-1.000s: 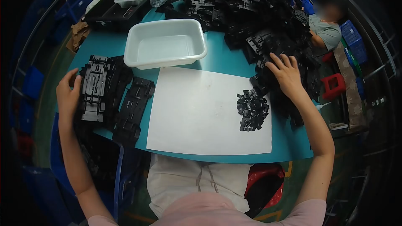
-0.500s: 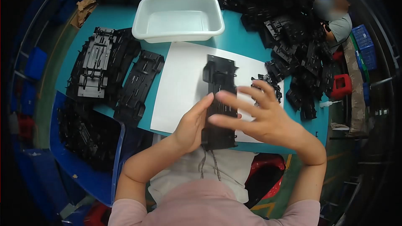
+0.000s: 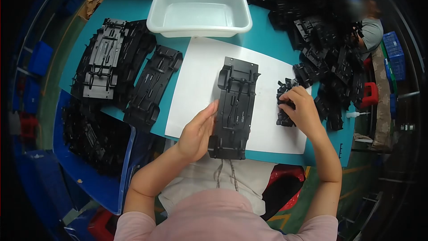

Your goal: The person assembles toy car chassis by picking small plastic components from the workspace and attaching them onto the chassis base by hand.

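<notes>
Your left hand (image 3: 196,135) grasps one long black moulded-plastic panel (image 3: 236,111) at centre frame, your right hand (image 3: 303,109), its hold indeterminable, is among small black plastic pieces (image 3: 284,119) centre-right, and work appears unfinished.

The long part (image 3: 237,109) was black (so were the small pieces (image 3: 284,119)), the sheet (image 3: 189,89) white, the tabletop (image 3: 264,29) teal, the bin (image 3: 96,192) blue.
</notes>
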Tool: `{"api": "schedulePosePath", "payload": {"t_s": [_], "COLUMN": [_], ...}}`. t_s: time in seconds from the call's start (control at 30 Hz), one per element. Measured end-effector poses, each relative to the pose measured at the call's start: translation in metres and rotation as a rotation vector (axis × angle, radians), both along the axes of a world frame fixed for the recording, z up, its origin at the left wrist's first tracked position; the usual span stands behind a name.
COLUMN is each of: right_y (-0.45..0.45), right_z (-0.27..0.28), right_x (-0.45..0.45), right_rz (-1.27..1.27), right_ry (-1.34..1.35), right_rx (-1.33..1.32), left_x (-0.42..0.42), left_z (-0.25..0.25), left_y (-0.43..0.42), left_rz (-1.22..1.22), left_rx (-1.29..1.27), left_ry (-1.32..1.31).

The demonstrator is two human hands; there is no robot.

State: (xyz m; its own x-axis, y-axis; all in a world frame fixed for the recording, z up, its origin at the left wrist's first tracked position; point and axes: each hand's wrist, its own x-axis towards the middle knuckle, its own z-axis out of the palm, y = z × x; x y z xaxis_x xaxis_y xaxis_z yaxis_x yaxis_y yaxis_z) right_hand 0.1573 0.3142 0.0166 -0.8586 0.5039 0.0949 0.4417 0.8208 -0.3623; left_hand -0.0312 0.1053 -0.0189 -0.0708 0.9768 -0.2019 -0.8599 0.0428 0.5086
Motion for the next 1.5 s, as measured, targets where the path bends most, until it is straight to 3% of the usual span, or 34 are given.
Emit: {"api": "schedulePosePath", "payload": {"t_s": [0.27,0.33,0.4,0.47,0.53,0.57,0.63,0.73,0.77,0.83,0.9,0.93,0.97,1.0,1.07,1.1,1.13,1.2,1.23,1.27,1.33,1.4,1.5], "right_y": [-0.001,0.000,0.002,0.001,-0.003,-0.006,-0.011,-0.018,-0.023,-0.033,-0.038,-0.041,-0.034,-0.026,-0.019,-0.013,-0.010,-0.019,-0.025,-0.032,-0.039,-0.037,-0.019], "right_z": [0.002,0.006,0.009,0.009,0.017,0.019,0.019,0.018,0.021,0.019,0.011,0.013,0.013,0.014,0.024,0.026,0.029,0.036,0.038,0.036,0.035,0.034,0.025], "right_x": [0.001,0.003,0.004,0.002,0.001,0.000,0.001,0.002,-0.001,-0.004,-0.001,-0.002,0.001,0.005,0.006,0.008,0.009,0.002,-0.006,-0.013,-0.017,-0.015,-0.006], "right_rz": [-0.051,-0.105,-0.165,-0.218,-0.212,-0.190,-0.152,0.154,0.200,0.289,0.281,0.235,0.173,0.108,0.081,0.070,0.064,-0.017,-0.087,-0.113,-0.086,-0.084,-0.181], "right_ry": [-0.003,0.125,0.080,0.295,0.245,0.258,0.248,0.238,0.267,0.294,0.218,0.244,0.212,0.184,0.277,0.279,0.213,0.148,0.078,0.104,0.213,0.367,0.403], "right_rx": [0.013,-0.114,-0.251,-0.736,-0.816,-0.982,-1.264,-1.400,-1.488,-1.642,-1.716,-1.709,-1.631,-1.553,-1.522,-1.487,-1.432,-1.405,-1.377,-1.371,-1.309,-1.182,-1.359], "left_x": [-0.002,-0.001,-0.001,-0.001,0.000,0.001,0.005,0.015,0.017,0.031,0.036,0.042,0.060,0.052,0.027,0.028,0.022,0.024,0.029,0.027,0.022,0.020,0.014], "left_z": [0.001,0.002,0.002,-0.002,-0.010,-0.008,0.002,0.026,0.029,0.022,0.010,0.003,-0.006,-0.001,0.011,0.001,-0.003,-0.007,-0.004,0.007,0.023,0.027,0.019], "left_y": [-0.002,-0.001,-0.002,-0.002,-0.002,-0.003,-0.008,-0.012,-0.015,-0.011,-0.009,-0.011,-0.010,-0.016,-0.035,-0.030,-0.035,-0.036,-0.033,-0.030,-0.026,-0.029,-0.033], "left_rz": [-0.046,-0.011,-0.008,-0.008,0.036,0.037,0.193,0.367,0.395,0.479,0.374,0.335,0.392,0.387,-0.151,0.001,-0.091,-0.237,-0.269,-0.365,-0.466,-0.407,-0.287], "left_rx": [0.026,0.034,0.040,0.044,0.055,0.054,0.063,0.176,0.250,0.342,0.382,0.431,0.517,0.521,0.102,0.473,0.266,0.189,0.127,0.020,0.035,0.007,0.006], "left_ry": [-0.047,-0.086,-0.096,-0.105,-0.047,-0.046,0.108,0.175,0.075,0.213,0.613,0.847,0.576,0.575,0.199,0.051,0.044,-0.398,-0.437,-0.177,-0.072,-0.083,-0.049]}}
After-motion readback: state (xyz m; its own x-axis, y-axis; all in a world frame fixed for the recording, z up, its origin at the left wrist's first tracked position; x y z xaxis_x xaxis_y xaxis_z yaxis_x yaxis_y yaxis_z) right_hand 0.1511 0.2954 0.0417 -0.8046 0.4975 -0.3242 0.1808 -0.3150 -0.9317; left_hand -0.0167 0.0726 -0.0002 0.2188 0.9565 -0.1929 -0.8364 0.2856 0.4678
